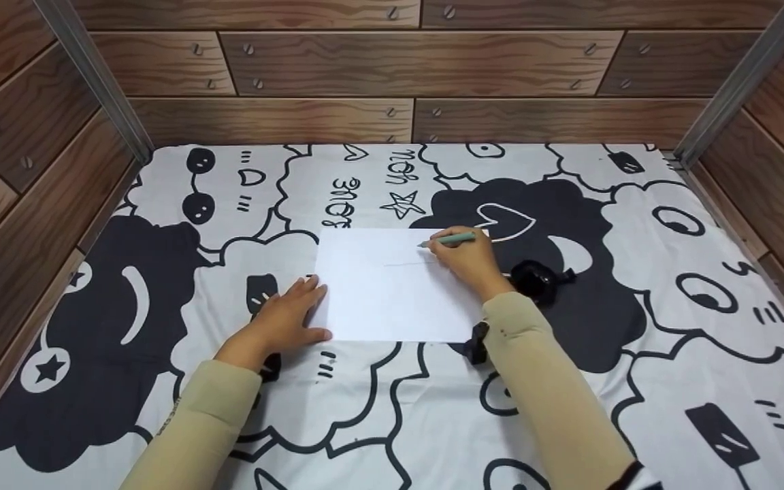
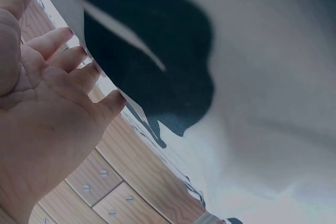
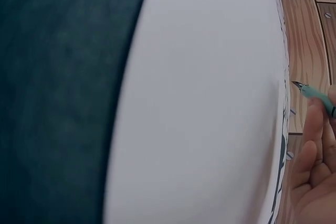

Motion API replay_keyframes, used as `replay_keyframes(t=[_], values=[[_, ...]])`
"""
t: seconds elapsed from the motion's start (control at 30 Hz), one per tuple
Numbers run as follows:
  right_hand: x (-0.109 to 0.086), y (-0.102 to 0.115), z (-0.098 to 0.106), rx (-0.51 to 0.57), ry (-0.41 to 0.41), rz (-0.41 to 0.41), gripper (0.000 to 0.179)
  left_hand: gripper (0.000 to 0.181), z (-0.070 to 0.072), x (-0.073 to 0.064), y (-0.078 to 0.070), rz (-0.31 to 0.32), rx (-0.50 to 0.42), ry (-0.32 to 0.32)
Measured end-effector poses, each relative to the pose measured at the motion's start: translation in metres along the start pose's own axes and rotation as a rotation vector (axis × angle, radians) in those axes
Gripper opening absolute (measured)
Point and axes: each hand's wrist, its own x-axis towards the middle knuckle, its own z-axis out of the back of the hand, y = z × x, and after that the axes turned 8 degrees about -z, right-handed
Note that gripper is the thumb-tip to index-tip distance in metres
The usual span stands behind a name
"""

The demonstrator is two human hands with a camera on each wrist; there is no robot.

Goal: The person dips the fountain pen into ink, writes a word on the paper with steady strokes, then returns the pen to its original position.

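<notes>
A white sheet of paper (image 1: 392,303) lies flat on the patterned cloth and carries a thin, faint line across its upper half. My right hand (image 1: 468,264) pinches a green fountain pen (image 1: 459,238) over the paper's upper right part. In the right wrist view, the pen (image 3: 315,95) shows a dark pointed nib; whether it touches the sheet cannot be told. At the paper's left edge rests my left hand (image 1: 284,318), fingers spread, fingertips and thumb on the margin. The left wrist view shows that palm (image 2: 52,108) with its fingers extended, holding nothing.
Black-and-white cartoon cloth (image 1: 365,401) covers the surface, slightly wrinkled. Wood-plank-patterned walls (image 1: 419,64) enclose the back and both sides, with grey metal posts (image 1: 96,78) at the corners. A black device (image 1: 535,280) sits by the right wrist.
</notes>
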Motion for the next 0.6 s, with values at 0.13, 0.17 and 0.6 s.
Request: replay_keyframes(t=[0.13,0.17,0.6], values=[[-0.0001,0.0002,-0.0019,-0.025,-0.007,-0.002,0.013,0.078,0.0006,-0.0013,-0.0013,-0.002,-0.003,0.002],[-0.0001,0.0002,-0.0023,-0.029,-0.008,-0.009,0.013,0.078,0.0009,-0.0016,-0.0018,-0.003,-0.005,0.002],[0.0011,-0.001,-0.0054,-0.016,0.038,-0.012,0.012,0.079,0.0019,-0.0025,-0.0019,-0.007,-0.01,0.004]])
